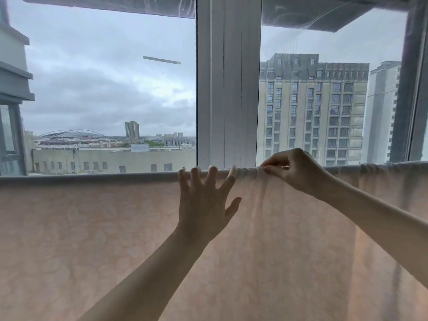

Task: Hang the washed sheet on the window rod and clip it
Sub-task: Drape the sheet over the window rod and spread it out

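2 bare hands meet the pale pink patterned sheet (92, 239) draped over the window rod: left hand (203, 202) spread flat, grip released; right hand (294, 169) pinching its bunched top edge.

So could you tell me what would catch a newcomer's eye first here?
A pale pink sheet fills the lower half, draped over a rod across the window. At its top edge the left hand presses with spread fingers, while the right hand pinches a bunched fold.

a high-rise flat: beyond the hands, a white-framed window (228, 84) looks out on apartment blocks (312, 107); a sheet (92, 239) hangs drying below.
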